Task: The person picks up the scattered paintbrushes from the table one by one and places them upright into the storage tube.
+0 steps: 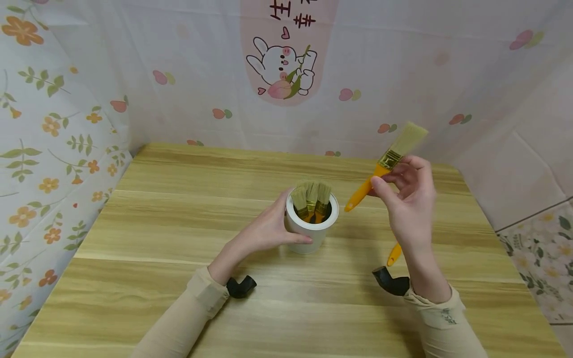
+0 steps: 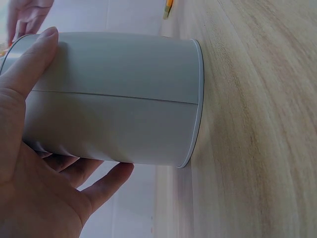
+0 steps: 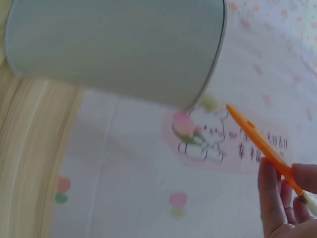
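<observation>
Standing upright on the wooden worktop (image 1: 179, 219), the white cup (image 1: 312, 233) of brushes is gripped by the left hand (image 1: 264, 231), fingers curled round its wall. An orange-handled brush (image 1: 388, 160) is pinched in the right hand (image 1: 409, 199), raised just right of the cup, bristles up.

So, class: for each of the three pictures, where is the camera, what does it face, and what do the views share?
Head: above, looking down at the wooden table; both hands, sleeves show.
Left wrist: beside the left hand gripping the white cylindrical pot.
Right wrist: under the right hand, facing the pot and the orange-handled paintbrush.
Shared: all show the pot; head shows that paintbrush too.
</observation>
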Available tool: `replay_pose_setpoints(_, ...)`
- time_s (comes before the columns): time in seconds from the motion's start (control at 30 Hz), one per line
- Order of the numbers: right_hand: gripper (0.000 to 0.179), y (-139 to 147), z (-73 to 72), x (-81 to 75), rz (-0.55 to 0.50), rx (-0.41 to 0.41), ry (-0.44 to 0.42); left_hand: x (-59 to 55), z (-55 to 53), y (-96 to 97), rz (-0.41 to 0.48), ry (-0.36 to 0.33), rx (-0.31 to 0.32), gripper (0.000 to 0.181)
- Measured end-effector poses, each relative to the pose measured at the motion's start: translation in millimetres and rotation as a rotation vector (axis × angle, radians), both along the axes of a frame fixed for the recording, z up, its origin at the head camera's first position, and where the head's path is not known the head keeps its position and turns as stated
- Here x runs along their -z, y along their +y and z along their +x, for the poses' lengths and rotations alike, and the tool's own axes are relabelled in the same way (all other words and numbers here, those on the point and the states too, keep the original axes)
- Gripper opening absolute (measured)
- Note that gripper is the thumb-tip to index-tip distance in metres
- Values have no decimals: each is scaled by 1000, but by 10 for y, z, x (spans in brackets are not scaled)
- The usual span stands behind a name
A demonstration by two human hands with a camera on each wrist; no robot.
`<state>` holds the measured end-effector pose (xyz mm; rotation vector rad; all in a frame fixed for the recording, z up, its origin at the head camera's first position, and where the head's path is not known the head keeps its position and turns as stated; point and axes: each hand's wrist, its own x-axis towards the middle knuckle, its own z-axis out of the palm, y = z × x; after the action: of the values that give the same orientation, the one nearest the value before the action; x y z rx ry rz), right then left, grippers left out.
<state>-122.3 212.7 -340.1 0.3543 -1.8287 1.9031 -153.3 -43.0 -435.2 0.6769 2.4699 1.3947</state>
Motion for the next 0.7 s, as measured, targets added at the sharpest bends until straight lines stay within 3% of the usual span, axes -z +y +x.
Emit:
replay_pose_setpoints(0.1, 35, -128, 2, 22, 8, -46, 79, 4, -2, 4, -4, 3, 1, 121)
replay_pose_setpoints(0.23, 27, -245, 15, 83, 102, -49, 95, 5, -3, -2, -12, -3, -2, 121)
replay_pose_setpoints(0.4, 20, -314, 33, 143, 230, -46, 44, 4, -4, -10, 3, -17, 0, 123)
replay_pose_setpoints(0.7, 18, -303, 48, 221, 593, 83, -71, 8, -3, -12, 12, -19, 9, 121)
